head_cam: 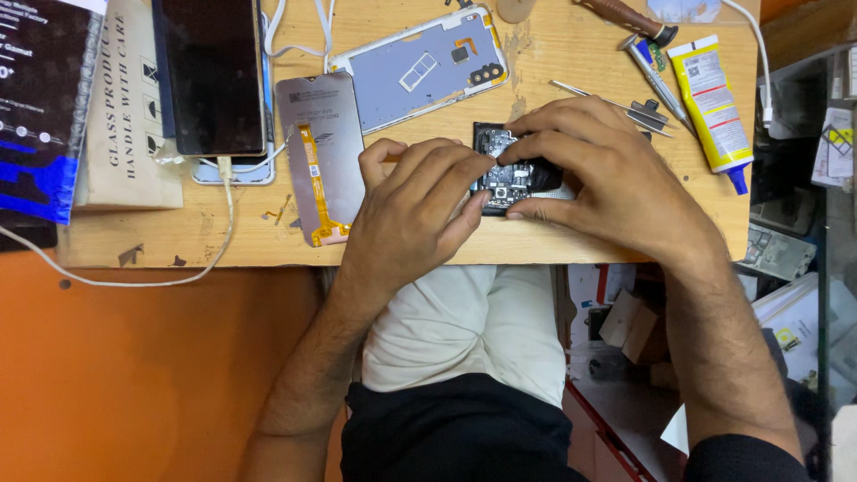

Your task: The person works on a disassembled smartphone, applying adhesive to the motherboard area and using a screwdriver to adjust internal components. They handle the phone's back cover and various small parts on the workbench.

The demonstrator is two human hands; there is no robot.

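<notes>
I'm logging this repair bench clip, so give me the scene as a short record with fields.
Setting: wooden workbench, seen from above
Left hand: fingers press on the opened phone body
Right hand: steadies the same phone body from the right
Left of hands: detached screen panel with orange flex cable
Behind hands: phone back cover
Right side: yellow glue tube, tweezers
Far left: dark phone on charging cable

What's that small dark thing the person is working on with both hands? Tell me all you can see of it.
The opened phone body is a dark, roughly rectangular piece lying flat on the wooden table near its front edge. Its exposed inside shows small metallic parts and circuitry. The left hand presses on it from the left, fingertips on its middle, while the right hand cups its top and right side, hiding much of it.
</notes>
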